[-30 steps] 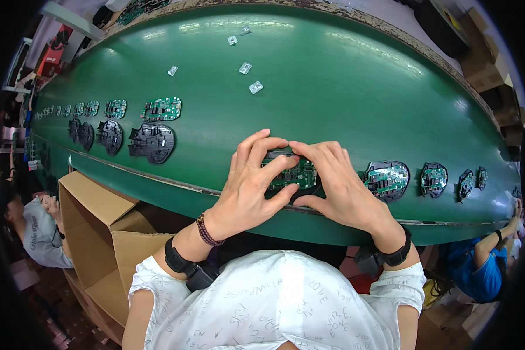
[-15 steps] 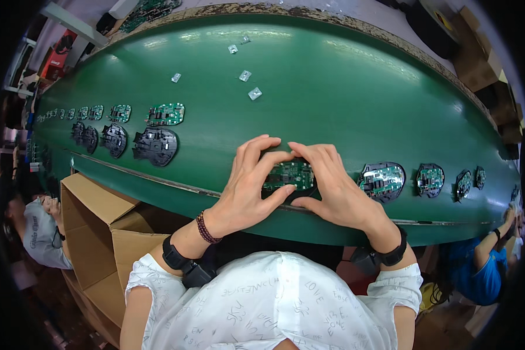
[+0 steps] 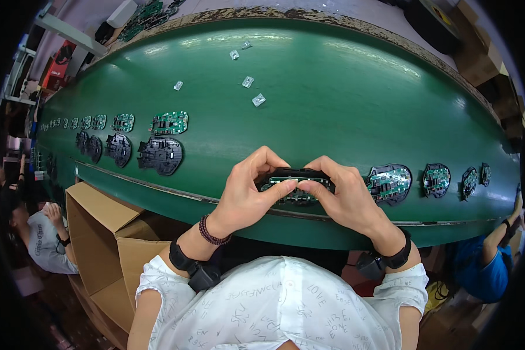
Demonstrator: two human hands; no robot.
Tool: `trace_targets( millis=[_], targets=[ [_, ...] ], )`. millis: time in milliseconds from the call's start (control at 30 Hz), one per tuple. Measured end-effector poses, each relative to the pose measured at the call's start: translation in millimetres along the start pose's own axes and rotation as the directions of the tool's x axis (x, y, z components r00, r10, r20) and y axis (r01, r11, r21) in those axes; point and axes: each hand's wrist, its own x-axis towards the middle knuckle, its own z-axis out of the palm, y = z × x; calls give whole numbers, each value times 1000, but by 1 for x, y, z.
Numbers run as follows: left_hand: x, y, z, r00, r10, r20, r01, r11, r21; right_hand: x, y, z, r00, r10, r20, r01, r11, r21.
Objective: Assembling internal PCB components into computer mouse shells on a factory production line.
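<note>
Between my hands, near the front edge of the green work surface (image 3: 332, 111), is a black plastic shell (image 3: 296, 172) with a green circuit board (image 3: 297, 198) lying in it. The shell is tilted, its far rim raised. My left hand (image 3: 245, 188) grips the left end, fingers behind the rim and thumb on the board. My right hand (image 3: 347, 192) holds the right end the same way, and the two thumb tips meet near the middle. Fingers and thumbs hide parts of the board.
Left lies a row of loose circuit boards (image 3: 169, 123) behind a row of black shells (image 3: 160, 156). Shells fitted with boards (image 3: 389, 183) line the right. Small clear pieces (image 3: 258, 100) lie farther back. An open cardboard box (image 3: 96, 233) stands front left; people work at both sides.
The shell with its board has tipped, its far rim now raised. Both thumbs have moved from the near edge onto the board and come together. The whole view has shifted slightly.
</note>
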Motion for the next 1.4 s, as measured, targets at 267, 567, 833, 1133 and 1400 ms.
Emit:
trace_targets(
  millis=[267, 567, 833, 1133, 1400],
  targets=[
    [2, 5, -5, 996, -87, 20, 88, 994, -68, 6, -4, -3, 999, -22, -28, 26, 991, 132],
    [16, 13, -7, 1000, 6, 12, -6, 1000, -21, 6, -5, 0, 990, -14, -139, 21, 999, 48],
    [42, 9, -22, 975, -188, 118, 210, 956, -207, 21, 18, -5, 962, 271, -20, -216, 805, 553],
    [44, 7, -29, 975, -185, 122, 210, 945, -249, 22, 15, -3, 970, 245, -5, -200, 803, 562],
    [44, 4, -33, 970, -202, 136, 234, 926, -296, 25, 17, 4, 975, 223, -15, -166, 768, 618]
  ],
)
